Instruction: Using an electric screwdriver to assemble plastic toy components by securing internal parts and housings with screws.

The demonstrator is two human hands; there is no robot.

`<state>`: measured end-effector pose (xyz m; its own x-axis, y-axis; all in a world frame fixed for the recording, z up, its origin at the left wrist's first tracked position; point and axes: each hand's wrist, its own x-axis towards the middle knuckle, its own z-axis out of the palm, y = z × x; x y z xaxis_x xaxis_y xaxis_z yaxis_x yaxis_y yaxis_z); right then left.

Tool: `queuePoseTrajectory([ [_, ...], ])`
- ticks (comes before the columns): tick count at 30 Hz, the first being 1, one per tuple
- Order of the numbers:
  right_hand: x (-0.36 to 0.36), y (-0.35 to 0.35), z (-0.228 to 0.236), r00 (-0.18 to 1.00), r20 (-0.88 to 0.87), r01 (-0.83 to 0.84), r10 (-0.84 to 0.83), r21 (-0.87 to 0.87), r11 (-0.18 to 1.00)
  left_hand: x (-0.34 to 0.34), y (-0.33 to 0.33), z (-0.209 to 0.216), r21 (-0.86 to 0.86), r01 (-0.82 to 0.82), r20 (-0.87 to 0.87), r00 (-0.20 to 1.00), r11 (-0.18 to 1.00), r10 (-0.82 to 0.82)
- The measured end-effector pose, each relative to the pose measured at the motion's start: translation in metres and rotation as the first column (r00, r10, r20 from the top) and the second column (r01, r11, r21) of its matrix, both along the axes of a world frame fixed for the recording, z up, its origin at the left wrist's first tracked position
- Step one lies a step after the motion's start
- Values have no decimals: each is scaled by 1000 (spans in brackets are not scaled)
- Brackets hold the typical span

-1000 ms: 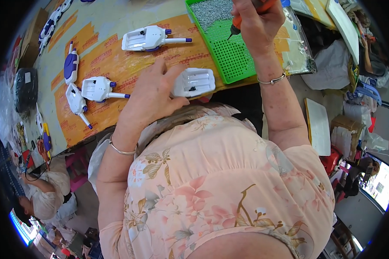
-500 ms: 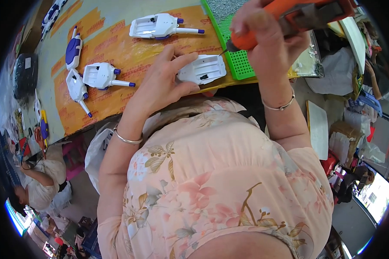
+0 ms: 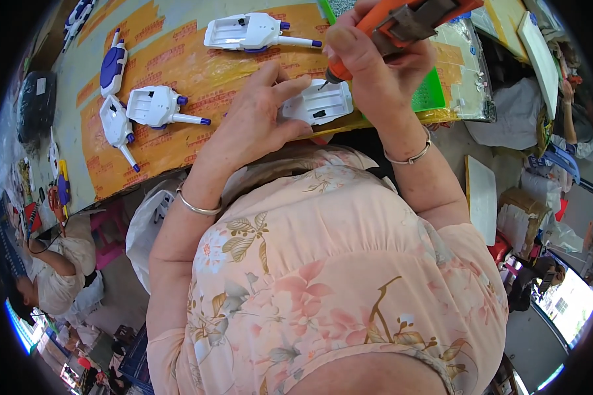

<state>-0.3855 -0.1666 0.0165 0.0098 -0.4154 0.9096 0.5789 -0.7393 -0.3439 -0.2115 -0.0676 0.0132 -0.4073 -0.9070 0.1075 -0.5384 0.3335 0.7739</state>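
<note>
Since it looks like a thin, hollow moulding, the white plastic toy shell [image 3: 319, 104] at the near table edge is probably light, stiff and prone to skate. Left hand [image 3: 254, 125] steadies it, fingers spread on its end; right hand [image 3: 375, 62] is wrapped around the orange electric screwdriver [image 3: 402, 26], tip on the shell.

Wearer: short-sleeved pale pink blouse [image 3: 323, 283] printed with olive leaves and pink flowers. Forearms bare. Thin silver bangle [image 3: 196, 205] on left wrist; matching silver bangle [image 3: 410, 155] on right wrist. No gloves.
</note>
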Motion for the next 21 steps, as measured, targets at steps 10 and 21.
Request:
queuePoseTrajectory([
  [10, 3, 33, 14, 974, -182, 191, -138, 316, 929, -1, 1, 1, 12, -23, -22, 999, 1000, 23],
  [21, -6, -13, -17, 994, -99, 48, -57, -87, 995, -2, -4, 0, -62, 27, -9, 1000, 998, -27],
])
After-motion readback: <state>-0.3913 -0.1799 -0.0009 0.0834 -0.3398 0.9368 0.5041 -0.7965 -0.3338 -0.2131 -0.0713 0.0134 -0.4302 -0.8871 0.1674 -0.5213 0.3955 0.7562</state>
